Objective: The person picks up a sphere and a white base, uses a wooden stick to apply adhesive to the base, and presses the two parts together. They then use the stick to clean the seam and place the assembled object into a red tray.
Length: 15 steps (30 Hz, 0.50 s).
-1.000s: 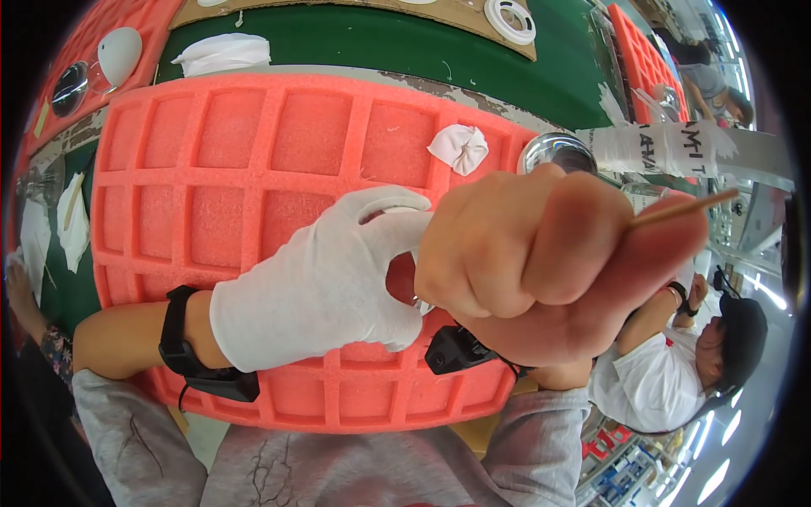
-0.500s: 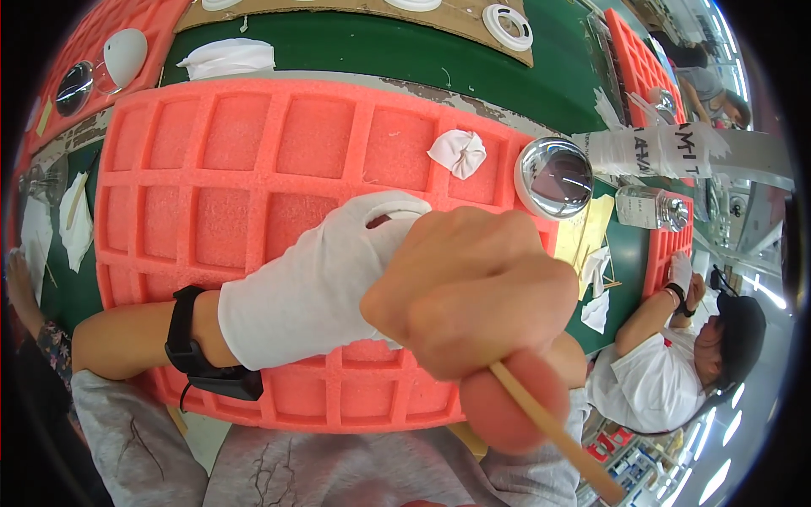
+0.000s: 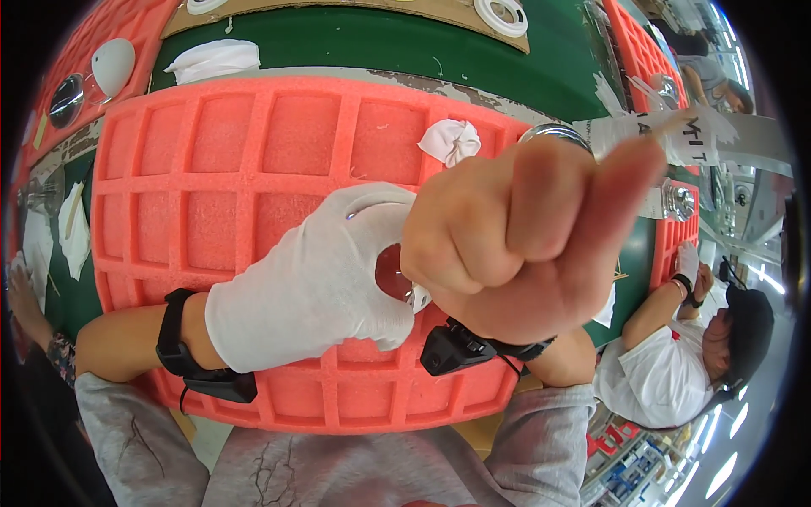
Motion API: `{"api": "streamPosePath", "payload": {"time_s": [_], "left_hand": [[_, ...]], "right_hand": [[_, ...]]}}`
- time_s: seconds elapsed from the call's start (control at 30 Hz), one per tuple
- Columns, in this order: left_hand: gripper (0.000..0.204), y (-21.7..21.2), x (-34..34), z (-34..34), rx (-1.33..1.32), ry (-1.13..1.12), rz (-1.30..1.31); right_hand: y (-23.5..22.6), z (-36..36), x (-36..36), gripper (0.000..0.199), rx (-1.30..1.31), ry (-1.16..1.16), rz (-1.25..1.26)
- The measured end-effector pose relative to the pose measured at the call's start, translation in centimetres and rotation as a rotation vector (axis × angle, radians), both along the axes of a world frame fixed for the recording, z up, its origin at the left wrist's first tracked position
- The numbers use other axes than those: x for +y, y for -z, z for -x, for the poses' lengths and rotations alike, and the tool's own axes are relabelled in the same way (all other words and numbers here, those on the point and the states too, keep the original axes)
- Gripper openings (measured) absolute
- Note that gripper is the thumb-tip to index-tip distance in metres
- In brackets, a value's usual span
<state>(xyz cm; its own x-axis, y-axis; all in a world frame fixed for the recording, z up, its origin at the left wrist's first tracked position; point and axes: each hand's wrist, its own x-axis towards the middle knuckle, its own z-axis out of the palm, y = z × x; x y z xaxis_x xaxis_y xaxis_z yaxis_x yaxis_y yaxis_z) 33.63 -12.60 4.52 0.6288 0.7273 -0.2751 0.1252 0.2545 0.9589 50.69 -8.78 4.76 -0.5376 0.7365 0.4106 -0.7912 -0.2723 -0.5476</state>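
Observation:
My left hand (image 3: 325, 275), in a white glove, is closed around a shiny, dark-reddish reflective piece (image 3: 391, 272) above the red foam tray. Most of that piece is hidden by the glove and my other hand. Bare and close to the camera, my right hand (image 3: 524, 241) is raised with its fingers curled. A thin wooden stick (image 3: 677, 121) pokes out past its fingertips, blurred. Behind that hand, only the top rim of a mirrored dome (image 3: 557, 133) shows. A crumpled white cloth (image 3: 450, 142) lies in a tray pocket nearby.
The red foam tray (image 3: 177, 184) spans the green bench (image 3: 338, 42). Cardboard with white rings (image 3: 502, 15) lies at the back. Another tray at far left holds a white dome (image 3: 113, 68). A clear bottle (image 3: 678, 203) stands at right, near a co-worker in a cap (image 3: 748, 321).
My right hand has swung up and turned; the stick that pointed down towards me now points away to the upper right. The reflective piece in my left hand shows more.

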Motion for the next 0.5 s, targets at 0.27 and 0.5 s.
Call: {"api": "streamPosePath", "payload": {"time_s": [0.27,0.5], "left_hand": [[0.057,2.1,-1.1,-0.8,0.072,-0.114,-0.562],[0.054,1.0,-0.8,-2.1,-0.259,-0.157,-0.297]], "right_hand": [[-0.6,0.7,-0.6,0.048,-0.107,0.134,-0.125],[-1.2,0.4,-1.8,0.036,-0.194,0.307,-0.262]]}}
